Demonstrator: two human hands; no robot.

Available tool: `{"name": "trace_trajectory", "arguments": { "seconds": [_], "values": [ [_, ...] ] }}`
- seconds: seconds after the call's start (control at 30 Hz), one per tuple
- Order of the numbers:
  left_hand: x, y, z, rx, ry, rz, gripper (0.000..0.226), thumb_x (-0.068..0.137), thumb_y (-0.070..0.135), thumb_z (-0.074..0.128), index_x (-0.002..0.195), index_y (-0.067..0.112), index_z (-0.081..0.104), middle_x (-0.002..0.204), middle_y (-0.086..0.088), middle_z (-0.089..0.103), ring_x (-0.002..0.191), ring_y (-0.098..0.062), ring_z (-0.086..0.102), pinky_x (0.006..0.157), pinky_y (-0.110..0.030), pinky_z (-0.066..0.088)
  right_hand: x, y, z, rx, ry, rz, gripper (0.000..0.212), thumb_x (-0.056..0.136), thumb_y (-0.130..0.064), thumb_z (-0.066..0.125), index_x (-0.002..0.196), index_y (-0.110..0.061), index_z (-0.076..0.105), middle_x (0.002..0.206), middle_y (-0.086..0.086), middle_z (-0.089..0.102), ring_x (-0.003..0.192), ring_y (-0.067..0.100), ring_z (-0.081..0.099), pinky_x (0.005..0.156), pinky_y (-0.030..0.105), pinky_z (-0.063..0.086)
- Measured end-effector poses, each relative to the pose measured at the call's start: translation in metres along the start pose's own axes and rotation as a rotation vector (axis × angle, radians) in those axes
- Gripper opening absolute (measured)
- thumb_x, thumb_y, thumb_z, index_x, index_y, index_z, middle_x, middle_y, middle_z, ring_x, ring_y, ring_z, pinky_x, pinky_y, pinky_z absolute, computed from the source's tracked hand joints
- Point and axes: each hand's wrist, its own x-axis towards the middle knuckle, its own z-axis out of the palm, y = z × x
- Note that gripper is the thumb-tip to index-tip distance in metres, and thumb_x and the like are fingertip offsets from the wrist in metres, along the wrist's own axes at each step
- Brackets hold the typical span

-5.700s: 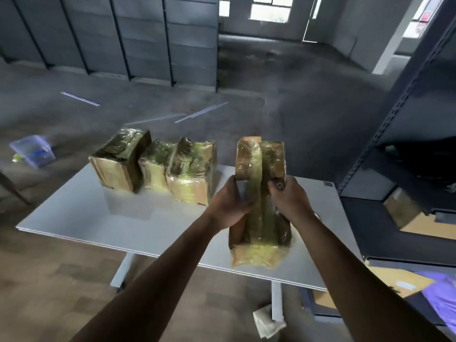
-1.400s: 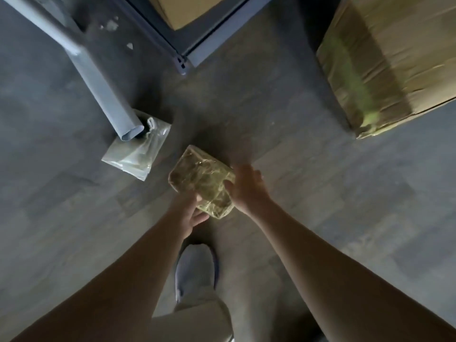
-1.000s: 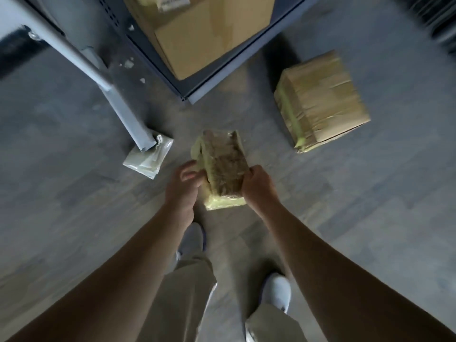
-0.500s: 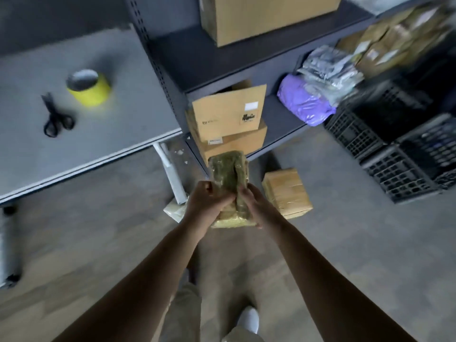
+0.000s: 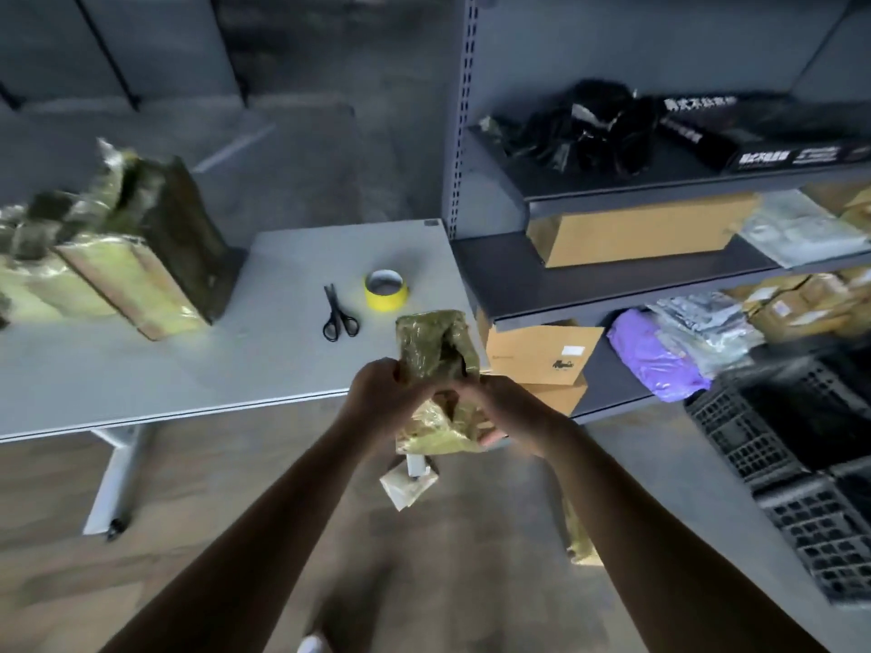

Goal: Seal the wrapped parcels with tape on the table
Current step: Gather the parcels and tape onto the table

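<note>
A: Head view. The left hand (image 5: 377, 393) and the right hand (image 5: 504, 407) are both curled round a small greenish-yellow film-wrapped parcel (image 5: 431, 351), gripping its middle. It's held upright in the air by the near right corner of the grey worktop (image 5: 141, 369).

B: On that worktop, black-handled scissors (image 5: 339, 315) lie just beside a yellow tape roll (image 5: 385, 290), and nobody is touching either.

A: At far left, larger film-wrapped parcels (image 5: 136, 256) stand bunched together.

B: To the right is a grey metal shelf rack (image 5: 589, 280) holding a brown cardboard box (image 5: 542, 355) and a purple plastic bag (image 5: 655, 355).
</note>
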Motion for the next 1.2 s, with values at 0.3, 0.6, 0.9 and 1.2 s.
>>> {"name": "trace_trajectory", "arguments": {
  "seconds": [0.3,0.6,0.9,1.2],
  "values": [
    [0.051,-0.057,-0.138,-0.131,0.054,0.038,0.043,0.077,0.051,0.072,0.069,0.009,0.07,0.05,0.009,0.051,0.044,-0.003,0.046,0.042,-0.015,0.033,0.08,-0.123,0.096,-0.194,0.183,-0.107,0.048,0.093,-0.061,0.042,0.07,-0.021,0.056,0.058,-0.005,0.05,0.058,0.012,0.049,0.056,0.024,0.036],
    [0.127,-0.077,-0.204,-0.102,0.251,-0.054,0.038,0.084,0.045,0.063,0.086,0.006,0.064,0.077,-0.005,0.066,0.071,-0.023,0.063,0.052,-0.027,0.042,0.162,-0.183,0.153,-0.204,0.266,-0.096,0.037,0.097,-0.049,0.039,0.103,-0.016,0.055,0.088,0.007,0.062,0.077,0.025,0.062,0.069,0.034,0.052],
    [0.222,-0.105,-0.225,0.355,0.192,0.031,0.025,0.088,0.019,0.05,0.109,0.012,0.061,0.112,-0.009,0.054,0.117,-0.028,0.043,0.092,-0.029,0.031,0.286,-0.219,0.154,-0.138,0.253,0.019,0.045,0.102,-0.036,0.034,0.103,0.001,0.058,0.097,0.021,0.061,0.098,0.039,0.062,0.068,0.036,0.051],
    [0.297,-0.112,-0.24,0.425,0.08,-0.125,0.049,0.094,0.013,0.048,0.142,0.01,0.041,0.148,-0.012,0.04,0.136,-0.027,0.036,0.11,-0.031,0.028,0.395,-0.243,0.153,-0.178,0.087,0.064,0.055,0.095,-0.023,0.057,0.14,0.003,0.038,0.116,0.02,0.059,0.099,0.03,0.061,0.085,0.036,0.048]
  ]
}}
